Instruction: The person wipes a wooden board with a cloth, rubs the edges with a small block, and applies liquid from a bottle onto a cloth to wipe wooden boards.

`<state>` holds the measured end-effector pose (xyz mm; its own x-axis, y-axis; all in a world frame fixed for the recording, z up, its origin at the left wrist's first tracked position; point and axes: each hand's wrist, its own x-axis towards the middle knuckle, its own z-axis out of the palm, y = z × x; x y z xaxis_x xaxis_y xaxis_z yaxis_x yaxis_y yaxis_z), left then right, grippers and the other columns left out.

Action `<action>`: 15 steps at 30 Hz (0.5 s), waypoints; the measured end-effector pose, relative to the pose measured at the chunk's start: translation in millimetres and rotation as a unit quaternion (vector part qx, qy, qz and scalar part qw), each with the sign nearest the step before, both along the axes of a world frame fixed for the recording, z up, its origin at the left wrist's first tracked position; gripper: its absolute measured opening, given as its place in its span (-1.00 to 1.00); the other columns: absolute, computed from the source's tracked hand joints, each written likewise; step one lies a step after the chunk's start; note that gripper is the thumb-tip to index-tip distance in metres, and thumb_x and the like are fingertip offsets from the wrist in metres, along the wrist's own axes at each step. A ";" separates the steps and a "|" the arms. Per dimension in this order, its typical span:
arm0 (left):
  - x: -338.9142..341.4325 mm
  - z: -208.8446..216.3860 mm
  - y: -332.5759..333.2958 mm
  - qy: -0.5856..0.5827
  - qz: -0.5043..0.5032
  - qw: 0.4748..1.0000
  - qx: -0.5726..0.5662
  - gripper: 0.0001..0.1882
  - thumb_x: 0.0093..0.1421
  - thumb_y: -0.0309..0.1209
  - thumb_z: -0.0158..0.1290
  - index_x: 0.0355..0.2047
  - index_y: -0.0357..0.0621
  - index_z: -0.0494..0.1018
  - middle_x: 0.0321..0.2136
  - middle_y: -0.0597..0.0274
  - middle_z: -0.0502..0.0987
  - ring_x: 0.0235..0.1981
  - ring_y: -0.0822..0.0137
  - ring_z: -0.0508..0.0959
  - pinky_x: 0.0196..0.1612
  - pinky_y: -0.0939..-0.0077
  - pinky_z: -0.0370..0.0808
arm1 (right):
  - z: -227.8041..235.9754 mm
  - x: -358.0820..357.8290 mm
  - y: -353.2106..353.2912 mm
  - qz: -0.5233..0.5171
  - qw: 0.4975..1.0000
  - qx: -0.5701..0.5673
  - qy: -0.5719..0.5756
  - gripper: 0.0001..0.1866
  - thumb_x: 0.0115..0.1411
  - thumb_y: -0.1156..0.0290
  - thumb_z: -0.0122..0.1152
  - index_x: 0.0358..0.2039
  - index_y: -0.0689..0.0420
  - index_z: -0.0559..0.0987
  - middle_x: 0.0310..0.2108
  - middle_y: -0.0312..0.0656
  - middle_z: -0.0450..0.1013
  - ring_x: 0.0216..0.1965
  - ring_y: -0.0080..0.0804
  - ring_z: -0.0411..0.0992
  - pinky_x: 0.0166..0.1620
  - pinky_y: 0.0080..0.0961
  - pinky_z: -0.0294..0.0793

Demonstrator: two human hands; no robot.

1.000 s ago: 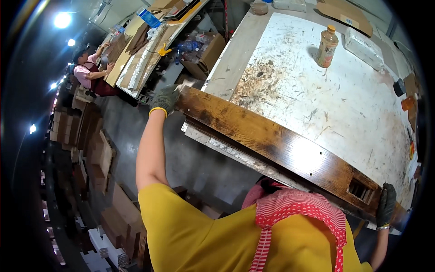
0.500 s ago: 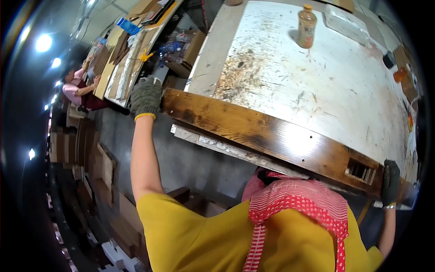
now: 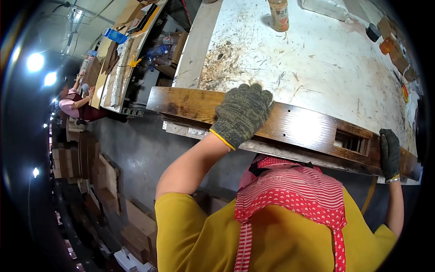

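A long brown wooden board [image 3: 186, 100] with a glossy finish lies along the near edge of the white worktable. It has small dark holes and a rectangular cut-out [image 3: 348, 141] toward its right end. Across its middle rests my left hand [image 3: 244, 111] in a dark green knit glove, palm down, fingers laid flat and reaching to the far edge. My right hand [image 3: 390, 153], gloved alike, is wrapped over the board near its right end; its thumb is hidden. More layers of wood show beneath the board.
On the stained white tabletop [image 3: 290, 68] stand a drink bottle [image 3: 279, 16] and a clear plastic-wrapped block [image 3: 326, 8]. A black cup [image 3: 373, 32] sits far right. At the left, another person [image 3: 74, 104] works at a second table. Cardboard boxes [image 3: 140, 222] stand lower left.
My left hand has left the board's left end and moved right onto its middle. The right hand stays near the right end. The view has shifted a little.
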<state>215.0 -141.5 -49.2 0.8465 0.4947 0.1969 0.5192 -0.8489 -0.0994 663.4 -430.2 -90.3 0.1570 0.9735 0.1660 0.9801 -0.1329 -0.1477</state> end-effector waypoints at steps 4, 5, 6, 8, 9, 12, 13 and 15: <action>-49.2 31.4 42.5 0.023 0.055 0.996 0.073 -0.67 0.25 -0.19 -0.08 -0.16 -0.14 0.51 -0.18 0.02 0.56 -0.12 0.03 0.54 -0.05 0.14 0.45 | -3.8 1.6 -5.6 -0.018 0.999 0.011 0.028 -0.73 0.33 0.39 0.00 -0.04 0.21 0.52 -0.01 -0.02 0.46 0.07 -0.04 0.35 0.18 -0.23 0.27; -61.9 47.8 57.7 0.080 0.165 0.982 0.045 -0.66 0.27 -0.18 -0.10 -0.17 -0.16 0.51 -0.21 0.01 0.56 -0.13 0.02 0.53 -0.07 0.15 0.46 | -1.5 0.5 -7.9 0.007 1.000 0.015 -0.013 -0.73 0.32 0.38 0.01 -0.05 0.20 0.53 -0.02 -0.02 0.46 0.06 -0.03 0.36 0.16 -0.23 0.28; -105.1 37.2 73.5 0.024 0.248 0.968 -0.009 -0.67 0.27 -0.19 -0.08 -0.17 -0.16 0.51 -0.27 -0.01 0.55 -0.13 0.03 0.53 -0.08 0.16 0.46 | 3.5 -3.7 -2.7 -0.011 0.999 0.028 0.033 -0.74 0.32 0.38 0.03 -0.05 0.20 0.53 -0.03 -0.01 0.46 0.06 -0.03 0.36 0.15 -0.22 0.29; -136.3 20.9 73.5 0.090 0.392 0.915 -0.027 -0.71 0.29 -0.28 -0.14 -0.13 -0.12 0.49 -0.15 0.05 0.52 -0.09 0.05 0.52 -0.08 0.16 0.47 | 3.0 -1.7 4.9 0.025 0.999 0.044 0.015 -0.74 0.31 0.38 0.04 -0.06 0.20 0.53 -0.03 -0.01 0.47 0.05 -0.03 0.36 0.15 -0.22 0.29; -123.2 21.4 67.2 0.090 0.388 0.917 -0.026 -0.71 0.29 -0.28 -0.14 -0.13 -0.12 0.49 -0.15 0.05 0.52 -0.09 0.05 0.52 -0.08 0.16 0.47 | 3.0 -2.9 7.5 0.052 0.997 0.058 -0.006 -0.74 0.30 0.38 0.06 -0.06 0.20 0.54 -0.04 -0.01 0.47 0.05 -0.04 0.36 0.15 -0.22 0.29; -90.4 1.7 41.4 0.187 0.141 0.966 0.110 -0.69 0.27 -0.24 -0.15 -0.17 -0.10 0.50 -0.22 0.01 0.55 -0.11 0.04 0.52 -0.08 0.15 0.45 | 8.4 -4.0 5.4 0.031 0.997 0.061 0.036 -0.72 0.29 0.36 0.08 -0.04 0.18 0.54 -0.02 -0.02 0.46 0.08 -0.04 0.35 0.16 -0.24 0.29; -72.3 -14.9 37.0 0.104 0.164 0.977 0.085 -0.68 0.27 -0.21 -0.16 -0.21 -0.11 0.51 -0.28 0.03 0.57 -0.15 0.02 0.53 -0.09 0.14 0.45 | 8.6 -2.6 5.6 0.070 0.995 0.077 0.005 -0.71 0.29 0.35 0.09 -0.03 0.18 0.54 -0.02 -0.02 0.46 0.08 -0.05 0.35 0.16 -0.24 0.29; 9.8 -9.9 5.2 0.146 0.165 0.975 0.039 -0.80 0.25 -0.35 -0.08 -0.22 -0.12 0.49 -0.22 0.08 0.54 -0.17 0.07 0.55 -0.16 0.17 0.49 | 11.0 -4.1 4.2 0.028 0.993 0.075 0.082 -0.68 0.28 0.32 0.09 0.00 0.15 0.52 0.01 -0.03 0.45 0.09 -0.05 0.35 0.17 -0.25 0.29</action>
